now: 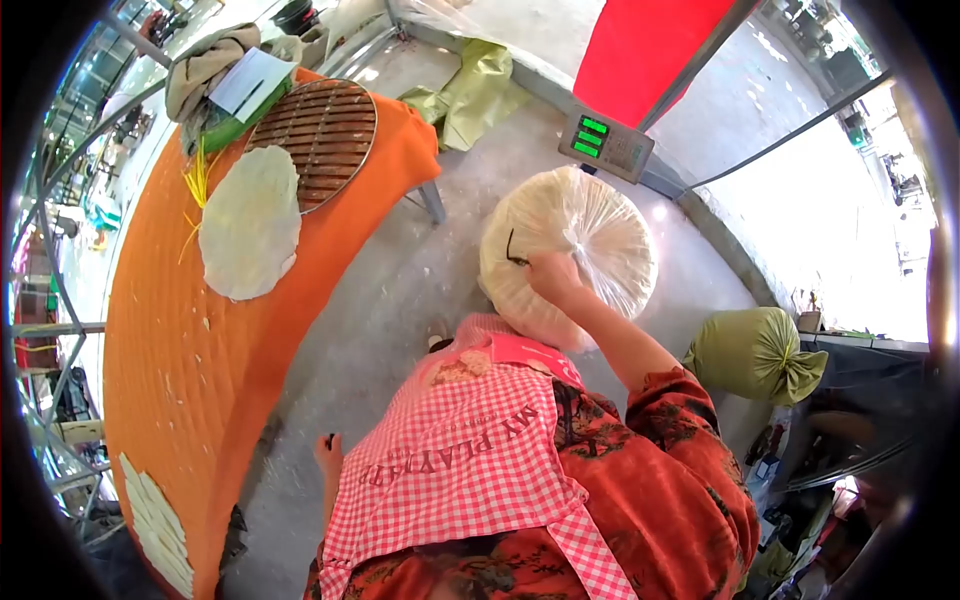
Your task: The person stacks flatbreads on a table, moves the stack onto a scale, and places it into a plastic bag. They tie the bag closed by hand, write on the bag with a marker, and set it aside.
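Observation:
A large round clear plastic bag [615,235] full of pale, off-white contents stands in front of me, its gathered top twisted shut. My right hand [552,277] is closed on top of the bag, and a thin black wire-like strip [512,247] sticks out from its fingers. Low at my left side, partly hidden by the checked apron [440,440], hangs my left hand [328,458]. Its fingers look closed around a small dark thing that I cannot make out. Behind the bag is a scale display [605,145] with green digits.
On the left, an orange-covered table [270,370] bears a round slatted rack [325,130], a pale flat sheet [250,225] and white strips [155,525]. A tied green sack [750,350] lies at right. Crumpled green sacking [475,90] lies near the metal frame.

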Motion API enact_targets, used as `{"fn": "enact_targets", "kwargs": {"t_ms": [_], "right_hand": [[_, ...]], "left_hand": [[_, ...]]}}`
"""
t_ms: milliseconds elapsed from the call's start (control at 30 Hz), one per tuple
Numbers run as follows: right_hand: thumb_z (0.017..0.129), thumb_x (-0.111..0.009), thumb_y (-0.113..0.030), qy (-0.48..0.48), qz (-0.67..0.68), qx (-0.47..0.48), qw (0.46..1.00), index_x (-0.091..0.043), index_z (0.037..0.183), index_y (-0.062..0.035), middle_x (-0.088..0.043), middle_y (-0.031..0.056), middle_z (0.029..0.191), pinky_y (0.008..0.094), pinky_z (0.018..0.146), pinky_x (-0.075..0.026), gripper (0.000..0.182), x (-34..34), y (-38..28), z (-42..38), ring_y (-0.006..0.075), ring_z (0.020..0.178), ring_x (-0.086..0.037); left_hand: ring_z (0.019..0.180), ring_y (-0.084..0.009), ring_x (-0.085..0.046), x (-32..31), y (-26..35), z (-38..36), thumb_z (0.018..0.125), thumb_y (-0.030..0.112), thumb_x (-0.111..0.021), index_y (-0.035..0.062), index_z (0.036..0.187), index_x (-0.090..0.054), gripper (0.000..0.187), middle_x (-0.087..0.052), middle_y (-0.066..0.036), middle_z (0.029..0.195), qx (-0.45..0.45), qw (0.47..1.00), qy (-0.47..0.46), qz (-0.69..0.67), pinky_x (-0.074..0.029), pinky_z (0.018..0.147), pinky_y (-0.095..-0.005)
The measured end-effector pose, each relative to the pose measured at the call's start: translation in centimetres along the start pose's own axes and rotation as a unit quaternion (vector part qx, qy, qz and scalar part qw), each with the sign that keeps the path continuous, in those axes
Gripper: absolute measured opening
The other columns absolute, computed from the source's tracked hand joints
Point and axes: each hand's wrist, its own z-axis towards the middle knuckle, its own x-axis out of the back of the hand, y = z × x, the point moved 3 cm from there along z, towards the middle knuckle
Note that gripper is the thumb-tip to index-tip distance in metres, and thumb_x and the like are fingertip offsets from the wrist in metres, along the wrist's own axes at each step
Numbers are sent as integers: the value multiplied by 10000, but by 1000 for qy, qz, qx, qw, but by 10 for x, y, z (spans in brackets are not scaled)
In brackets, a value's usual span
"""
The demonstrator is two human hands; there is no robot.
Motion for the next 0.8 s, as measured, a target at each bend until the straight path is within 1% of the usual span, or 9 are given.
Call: {"fn": "enact_targets", "kwargs": {"t_ms": [100,200,300,333,467,567,667,767,800], "right_hand": [[838,-547,-243,39,15,-37,998,-693,863,-70,-671,217,829,498,750,-512,228,7,11,-8,414,824,-651],[840,-566,-247,-21,-27,-4,999,-682,861,-73,-664,212,808,497,714,-509,210,-10,7,-23,413,783,-644],[841,-587,-260,126,87,-17,988,-674,847,-70,-662,200,792,505,689,-500,209,19,-13,-21,404,763,-641],[840,-599,-272,162,88,-32,982,-666,831,-68,-659,199,785,503,684,-499,215,33,-15,-14,401,765,-639],[832,-597,-268,150,28,-19,988,-656,811,-55,-659,194,788,489,695,-505,221,31,7,25,396,778,-639],[824,-591,-258,138,29,-14,990,-658,813,-53,-666,191,807,495,719,-506,216,17,13,36,397,792,-642],[818,-587,-253,144,16,-10,989,-660,815,-54,-671,190,820,496,735,-507,212,12,9,37,402,801,-644],[820,-585,-258,111,10,-27,993,-660,822,-54,-672,189,825,494,747,-509,217,6,11,41,406,807,-644],[821,-587,-264,112,6,-38,993,-660,825,-53,-673,188,830,492,742,-509,223,5,16,42,404,807,-645]], "left_hand": [[607,-158,-563,-12,-14,-26,845,251,-703,7,882,-619,262,-627,-82,719,42,997,-48,-34,-476,572,-322],[612,-153,-557,-27,-10,-26,841,249,-709,2,885,-623,265,-632,-82,717,69,993,-86,-40,-476,577,-319],[617,-148,-552,-38,3,-17,836,247,-715,-2,888,-627,269,-636,-82,714,76,990,-103,-53,-475,583,-317],[619,-146,-550,-40,8,-14,835,246,-717,-3,889,-629,270,-638,-82,714,78,990,-106,-58,-475,584,-316],[626,-139,-544,-34,24,3,829,243,-725,-9,893,-635,276,-644,-82,710,76,989,-99,-81,-475,592,-313],[631,-131,-542,-27,28,19,824,245,-734,-13,897,-638,285,-650,-81,715,60,991,-92,-82,-476,597,-312],[640,-122,-553,-18,50,19,814,262,-751,-15,897,-641,310,-655,-75,716,27,997,-48,-63,-482,605,-315],[653,-125,-574,-29,45,23,805,265,-764,-8,898,-651,310,-662,-75,730,-17,996,-42,-76,-490,614,-319],[667,-128,-582,-36,38,25,808,267,-760,-3,905,-653,306,-667,-78,745,-9,995,-59,-77,-493,620,-319]]}}
